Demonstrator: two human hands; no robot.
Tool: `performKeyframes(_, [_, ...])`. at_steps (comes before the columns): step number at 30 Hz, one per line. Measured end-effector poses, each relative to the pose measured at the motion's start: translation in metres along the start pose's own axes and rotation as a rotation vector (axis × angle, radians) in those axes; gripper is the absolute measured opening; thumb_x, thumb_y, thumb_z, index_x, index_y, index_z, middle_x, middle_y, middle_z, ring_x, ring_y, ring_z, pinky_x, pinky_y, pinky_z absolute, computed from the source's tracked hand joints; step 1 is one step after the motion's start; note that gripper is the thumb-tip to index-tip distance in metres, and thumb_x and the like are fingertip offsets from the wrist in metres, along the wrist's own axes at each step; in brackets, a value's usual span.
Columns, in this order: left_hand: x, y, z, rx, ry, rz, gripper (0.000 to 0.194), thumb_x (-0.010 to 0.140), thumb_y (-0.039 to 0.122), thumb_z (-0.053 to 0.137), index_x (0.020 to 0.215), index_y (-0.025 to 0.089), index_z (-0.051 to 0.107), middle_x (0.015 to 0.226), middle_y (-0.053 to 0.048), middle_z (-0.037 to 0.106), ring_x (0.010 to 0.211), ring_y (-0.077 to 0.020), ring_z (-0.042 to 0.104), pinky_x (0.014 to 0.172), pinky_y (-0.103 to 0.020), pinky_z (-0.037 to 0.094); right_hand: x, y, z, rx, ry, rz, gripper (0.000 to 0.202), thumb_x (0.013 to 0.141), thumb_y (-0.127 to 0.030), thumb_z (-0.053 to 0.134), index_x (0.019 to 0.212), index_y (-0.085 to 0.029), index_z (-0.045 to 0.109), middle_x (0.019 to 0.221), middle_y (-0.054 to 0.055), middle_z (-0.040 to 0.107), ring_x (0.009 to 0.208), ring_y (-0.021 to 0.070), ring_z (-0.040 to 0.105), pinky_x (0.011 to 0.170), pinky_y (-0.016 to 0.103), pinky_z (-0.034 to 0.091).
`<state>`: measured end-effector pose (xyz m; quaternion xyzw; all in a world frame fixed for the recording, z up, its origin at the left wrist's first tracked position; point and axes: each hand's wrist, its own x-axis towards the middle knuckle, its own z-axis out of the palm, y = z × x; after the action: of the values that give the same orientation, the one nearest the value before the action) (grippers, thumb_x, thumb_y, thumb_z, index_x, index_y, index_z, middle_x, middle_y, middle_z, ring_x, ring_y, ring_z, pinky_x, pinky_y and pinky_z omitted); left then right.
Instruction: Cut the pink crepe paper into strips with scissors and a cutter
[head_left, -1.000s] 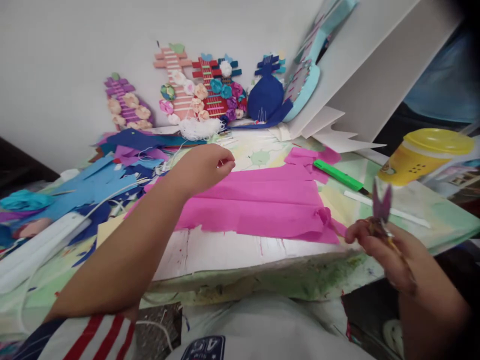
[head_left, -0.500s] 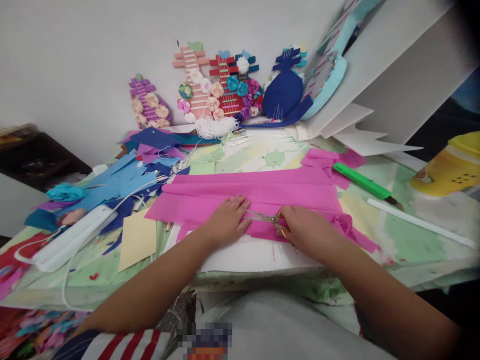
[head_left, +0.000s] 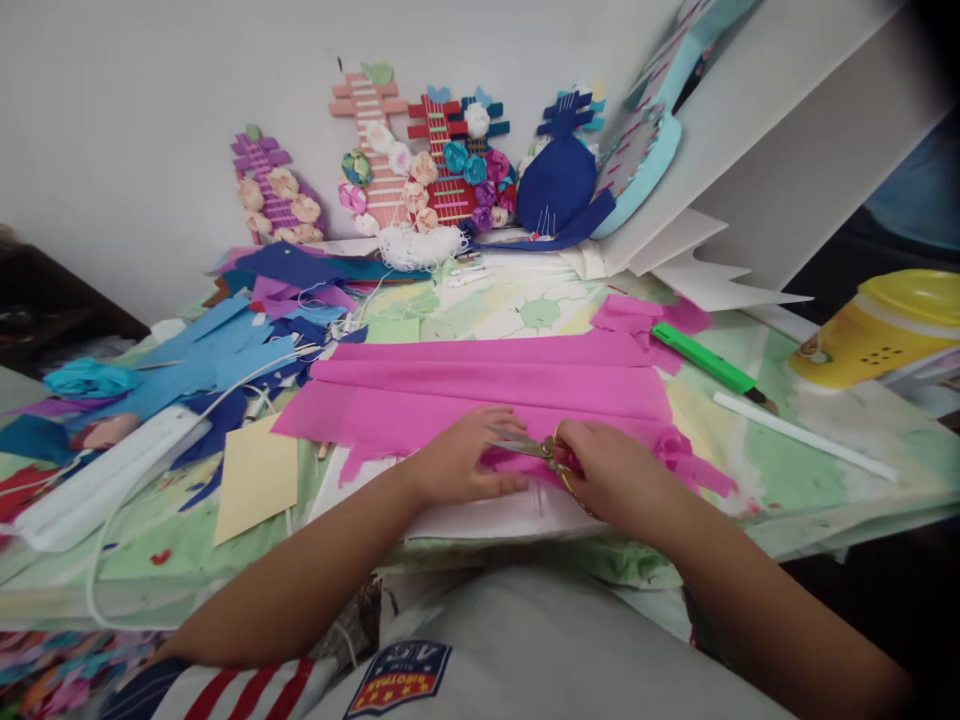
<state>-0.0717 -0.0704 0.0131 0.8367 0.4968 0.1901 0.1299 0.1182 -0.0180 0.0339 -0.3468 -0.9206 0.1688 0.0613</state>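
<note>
A large pink paper sheet (head_left: 480, 380) lies creased across the table in front of me. My right hand (head_left: 615, 470) is closed round the gold handles of the scissors (head_left: 559, 455), whose blades point left, slightly apart, over the sheet's near edge. My left hand (head_left: 469, 460) rests at that edge, fingers apart, with the blade tips beside its fingers. Its thumb points right, below the blades. White paper (head_left: 442, 520) shows beneath the pink sheet.
On the left are a white power strip (head_left: 112, 475), blue scraps (head_left: 217, 345) and a cream card (head_left: 259, 475). To the right lie a green cutter (head_left: 709, 358), a white strip (head_left: 802, 435) and a yellow tub (head_left: 881, 325). Decorated instrument shapes (head_left: 450, 165) stand behind.
My left hand has lifted from lying flat on the sheet, its thumb now spread toward the right. The scissor blades have opened slightly. The view has shifted a little.
</note>
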Motion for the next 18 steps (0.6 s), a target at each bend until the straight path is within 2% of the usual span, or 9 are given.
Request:
performKeyframes(3, [-0.001,0.011,-0.001,-0.007,-0.031,0.091,0.031,0.078,0.034,0.054,0.107,0.022,0.054,0.103,-0.003,0.06,0.101,-0.0169,0.049,0.094,-0.033,0.031,-0.011,-0.001,-0.005,0.031,-0.014,0.018,0.015,0.076,-0.027,0.041,0.064,-0.019,0.042,0.061,0.001,0.052,0.053,0.0107,0.041,0.047,0.023,0.025])
performKeyframes(7, [-0.007,0.025,0.002,0.247,-0.094,0.146,0.018,0.085,0.021,0.043,0.092,0.019,0.059,0.093,-0.005,0.061,0.091,-0.0182,0.051,0.082,-0.034,0.036,-0.03,0.007,-0.019,0.081,-0.037,0.028,0.028,0.07,-0.046,0.05,0.068,-0.019,0.043,0.064,0.0,0.05,0.054,0.011,0.04,0.048,0.023,0.028])
performKeyframes(10, [-0.012,0.031,0.006,0.442,-0.137,0.202,0.014,0.083,0.019,0.045,0.088,0.017,0.059,0.087,-0.006,0.061,0.089,-0.0207,0.05,0.08,-0.036,0.036,-0.038,0.023,-0.036,0.136,-0.104,-0.012,0.033,0.073,-0.049,0.045,0.065,-0.018,0.04,0.059,-0.001,0.043,0.053,0.01,0.037,0.049,0.023,0.029])
performKeyframes(12, [-0.015,0.032,0.009,0.526,-0.172,0.256,0.014,0.082,0.018,0.046,0.09,0.016,0.057,0.086,-0.007,0.06,0.085,-0.0206,0.05,0.079,-0.036,0.036,-0.039,0.035,-0.047,0.22,-0.259,-0.077,0.037,0.074,-0.054,0.04,0.063,-0.018,0.039,0.057,-0.002,0.04,0.051,0.0092,0.034,0.046,0.022,0.028])
performKeyframes(14, [-0.017,0.034,0.013,0.597,-0.18,0.313,0.016,0.082,0.017,0.045,0.093,0.014,0.056,0.087,-0.008,0.06,0.082,-0.0205,0.051,0.077,-0.036,0.036,-0.036,0.047,-0.055,0.314,-0.481,-0.093,0.042,0.074,-0.058,0.036,0.064,-0.017,0.04,0.057,-0.001,0.041,0.05,0.009,0.036,0.045,0.022,0.03])
performKeyframes(18, [-0.022,0.04,0.019,0.69,-0.136,0.321,0.017,0.079,0.014,0.045,0.092,0.011,0.057,0.091,-0.011,0.06,0.08,-0.0223,0.052,0.073,-0.038,0.037,-0.025,0.063,-0.059,0.335,-0.841,0.078,0.049,0.075,-0.062,0.032,0.068,-0.015,0.044,0.062,0.003,0.05,0.052,0.0111,0.048,0.05,0.024,0.039])
